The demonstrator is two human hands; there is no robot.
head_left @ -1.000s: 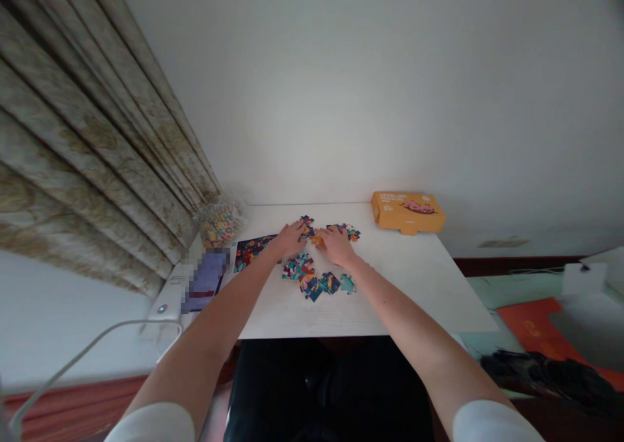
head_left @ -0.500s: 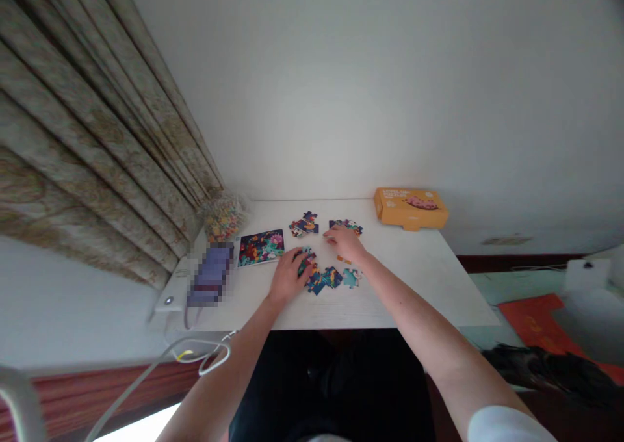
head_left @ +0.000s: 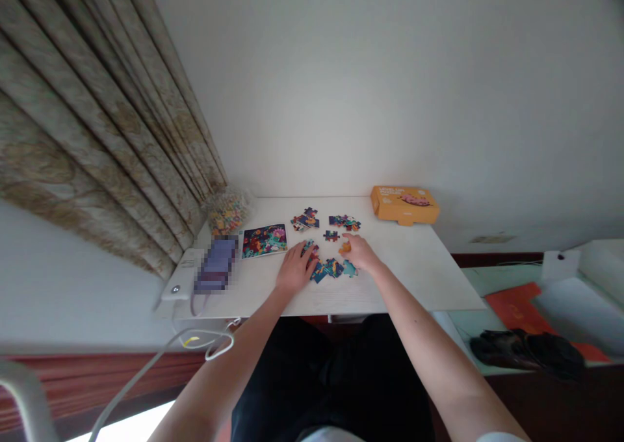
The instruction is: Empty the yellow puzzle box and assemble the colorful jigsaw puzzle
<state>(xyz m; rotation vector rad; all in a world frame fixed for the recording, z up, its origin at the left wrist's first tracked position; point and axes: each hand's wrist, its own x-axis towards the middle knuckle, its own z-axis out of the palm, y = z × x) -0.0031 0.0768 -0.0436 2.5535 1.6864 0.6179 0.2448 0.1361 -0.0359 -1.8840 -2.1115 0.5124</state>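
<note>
My left hand lies flat with its fingers spread at the left end of a curved row of jigsaw pieces, its fingertips on some dark, multicoloured ones. My right hand is at an orange puzzle piece, thumb and index finger apart around it; whether they grip it is unclear. Just left of those fingertips a single dark puzzle piece rests on the table. A teal piece lies below the right hand. Two more groups of pieces, left and right, lie farther back.
A colourful picture card lies left of my left hand, beside a pixelated phone-like object. Behind them stands a clear bag of pieces. An orange puzzle box sits at the back right of the white table. A cable hangs at left.
My right hand has let go of the dark piece, which now lies in the middle, and has moved right and nearer to the orange piece. The left hand stays by the same pieces. The view has shifted slightly.
</note>
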